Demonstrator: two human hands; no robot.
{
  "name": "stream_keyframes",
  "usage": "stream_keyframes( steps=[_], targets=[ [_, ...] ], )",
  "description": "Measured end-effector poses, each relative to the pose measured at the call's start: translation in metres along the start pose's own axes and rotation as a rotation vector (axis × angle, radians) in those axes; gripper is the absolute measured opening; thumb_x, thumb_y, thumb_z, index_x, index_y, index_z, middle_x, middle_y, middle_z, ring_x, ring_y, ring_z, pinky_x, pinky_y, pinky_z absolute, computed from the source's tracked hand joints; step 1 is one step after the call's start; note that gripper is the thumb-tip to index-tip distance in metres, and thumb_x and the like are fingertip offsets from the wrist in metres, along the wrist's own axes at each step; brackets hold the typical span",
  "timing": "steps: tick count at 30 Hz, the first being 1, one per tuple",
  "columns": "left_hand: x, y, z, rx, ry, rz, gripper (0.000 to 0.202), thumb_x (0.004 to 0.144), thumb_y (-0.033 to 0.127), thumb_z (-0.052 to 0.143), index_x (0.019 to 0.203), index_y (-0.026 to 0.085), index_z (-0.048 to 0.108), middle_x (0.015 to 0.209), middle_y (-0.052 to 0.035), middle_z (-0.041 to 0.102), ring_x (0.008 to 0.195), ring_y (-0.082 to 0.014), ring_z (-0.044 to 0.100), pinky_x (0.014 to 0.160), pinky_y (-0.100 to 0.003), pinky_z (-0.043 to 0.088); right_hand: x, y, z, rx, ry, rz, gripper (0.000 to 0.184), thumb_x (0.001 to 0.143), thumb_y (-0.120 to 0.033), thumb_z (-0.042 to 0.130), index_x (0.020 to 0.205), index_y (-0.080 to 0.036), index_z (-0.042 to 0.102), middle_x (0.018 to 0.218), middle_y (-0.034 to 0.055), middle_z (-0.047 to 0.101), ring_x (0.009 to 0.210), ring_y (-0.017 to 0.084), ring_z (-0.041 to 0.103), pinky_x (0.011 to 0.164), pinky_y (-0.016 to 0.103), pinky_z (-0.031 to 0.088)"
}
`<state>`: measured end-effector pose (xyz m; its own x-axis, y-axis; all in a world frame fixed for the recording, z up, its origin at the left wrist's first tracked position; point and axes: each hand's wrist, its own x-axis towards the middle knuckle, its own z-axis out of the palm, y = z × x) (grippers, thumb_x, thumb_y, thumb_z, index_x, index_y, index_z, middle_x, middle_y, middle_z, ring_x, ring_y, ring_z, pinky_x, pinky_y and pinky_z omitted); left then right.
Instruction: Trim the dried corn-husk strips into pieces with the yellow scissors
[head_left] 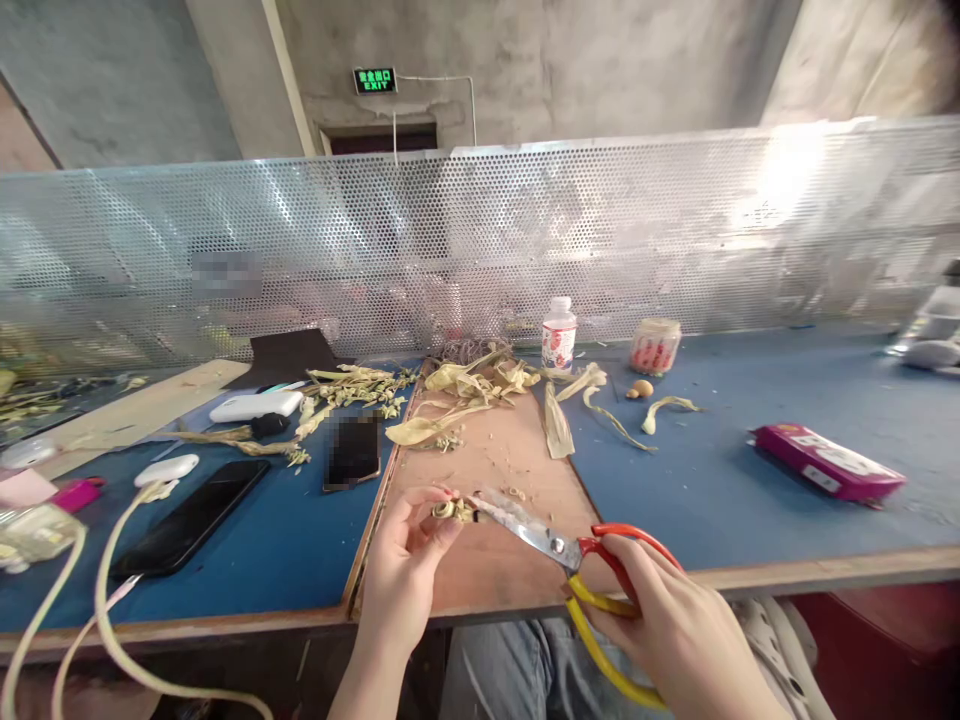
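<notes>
Between the thumb and fingers of my left hand (409, 555) is a small curled piece of dried plant (450, 510), pale yellow-green. My right hand (667, 610) grips a pair of scissors (559, 545) with red and yellow handles. The scissor tips reach the right side of the curled piece; whether they touch it I cannot tell. Below and beyond the hands lies a bare wooden board (487, 575) with small scraps on it. Dried husks (480, 385) are heaped at the board's far end, and a flat husk strip (557, 425) lies by its right edge.
A white-capped bottle (559, 335) and a jar (655, 347) stand before a perforated metal screen (480, 240). A purple packet (829, 462) lies at right. On the left are a black phone (195, 518), a dark device (352, 450), a white power bank (256, 405) and cables (105, 600).
</notes>
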<state>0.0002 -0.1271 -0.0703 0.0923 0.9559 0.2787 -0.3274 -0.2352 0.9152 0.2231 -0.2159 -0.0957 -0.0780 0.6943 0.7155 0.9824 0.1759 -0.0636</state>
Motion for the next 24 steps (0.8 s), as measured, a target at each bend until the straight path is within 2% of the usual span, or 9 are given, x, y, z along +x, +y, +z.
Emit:
stream_keyframes(
  steps=[3, 6, 9, 13, 17, 20, 24],
  targets=[
    [-0.001, 0.004, 0.002, -0.041, -0.027, -0.022, 0.020, 0.073, 0.019, 0.071, 0.089, 0.020, 0.060, 0.093, -0.0012, 0.064, 0.094, -0.0191, 0.065, 0.090, -0.032, 0.048, -0.001, 0.005, -0.002, 0.014, -0.020, 0.170, 0.033, 0.085, -0.048, 0.043, 0.106, -0.023, 0.047, 0.096, 0.0070, 0.069, 0.072, 0.020, 0.068, 0.052, 0.027, 0.051],
    [-0.001, 0.006, 0.004, -0.042, -0.040, -0.030, 0.020, 0.074, 0.021, 0.070, 0.091, 0.020, 0.060, 0.094, -0.0018, 0.065, 0.096, -0.0208, 0.065, 0.092, -0.035, 0.048, -0.001, 0.012, -0.003, 0.018, -0.042, 0.350, 0.037, 0.081, -0.049, 0.048, 0.108, -0.024, 0.048, 0.086, 0.0042, 0.070, 0.061, 0.020, 0.067, 0.046, 0.027, 0.048],
    [0.000, 0.005, 0.003, -0.026, -0.039, -0.019, 0.022, 0.075, 0.022, 0.069, 0.095, 0.020, 0.061, 0.098, -0.0035, 0.066, 0.100, -0.0219, 0.064, 0.092, -0.034, 0.048, 0.002, 0.021, 0.001, -0.007, -0.054, 0.422, 0.038, 0.076, -0.051, 0.052, 0.104, -0.025, 0.049, 0.083, 0.0029, 0.069, 0.057, 0.020, 0.065, 0.041, 0.027, 0.045],
    [0.001, 0.001, 0.001, -0.004, -0.072, -0.024, 0.026, 0.074, 0.023, 0.070, 0.097, 0.018, 0.062, 0.100, -0.0067, 0.067, 0.101, -0.0246, 0.064, 0.092, -0.036, 0.048, 0.007, 0.030, 0.009, -0.067, -0.071, 0.426, 0.037, 0.074, -0.049, 0.055, 0.101, -0.024, 0.051, 0.094, 0.0041, 0.068, 0.071, 0.022, 0.066, 0.048, 0.029, 0.047],
    [0.001, 0.001, 0.001, 0.015, -0.113, 0.024, 0.025, 0.075, 0.022, 0.069, 0.098, 0.018, 0.060, 0.108, -0.0074, 0.065, 0.103, -0.0250, 0.064, 0.093, -0.036, 0.047, 0.017, 0.036, 0.015, -0.077, -0.071, 0.304, 0.035, 0.075, -0.043, 0.057, 0.101, -0.021, 0.055, 0.100, 0.0074, 0.065, 0.089, 0.024, 0.061, 0.067, 0.032, 0.049],
    [0.000, 0.003, 0.004, 0.033, -0.155, 0.049, 0.025, 0.076, 0.023, 0.068, 0.099, 0.019, 0.058, 0.106, -0.0073, 0.065, 0.104, -0.0242, 0.063, 0.094, -0.036, 0.046, 0.028, 0.041, 0.017, -0.114, -0.179, 0.253, 0.031, 0.076, -0.041, 0.057, 0.096, -0.018, 0.061, 0.089, 0.0084, 0.063, 0.089, 0.026, 0.057, 0.078, 0.035, 0.046],
    [-0.002, 0.002, 0.008, 0.067, -0.158, 0.129, 0.023, 0.075, 0.023, 0.069, 0.092, 0.019, 0.054, 0.110, -0.0073, 0.062, 0.098, -0.0233, 0.066, 0.091, -0.038, 0.049, 0.046, 0.054, 0.015, -0.055, -0.374, 0.348, 0.026, 0.073, -0.039, 0.061, 0.081, -0.015, 0.065, 0.082, 0.0101, 0.063, 0.079, 0.022, 0.059, 0.074, 0.031, 0.045]
  ],
)
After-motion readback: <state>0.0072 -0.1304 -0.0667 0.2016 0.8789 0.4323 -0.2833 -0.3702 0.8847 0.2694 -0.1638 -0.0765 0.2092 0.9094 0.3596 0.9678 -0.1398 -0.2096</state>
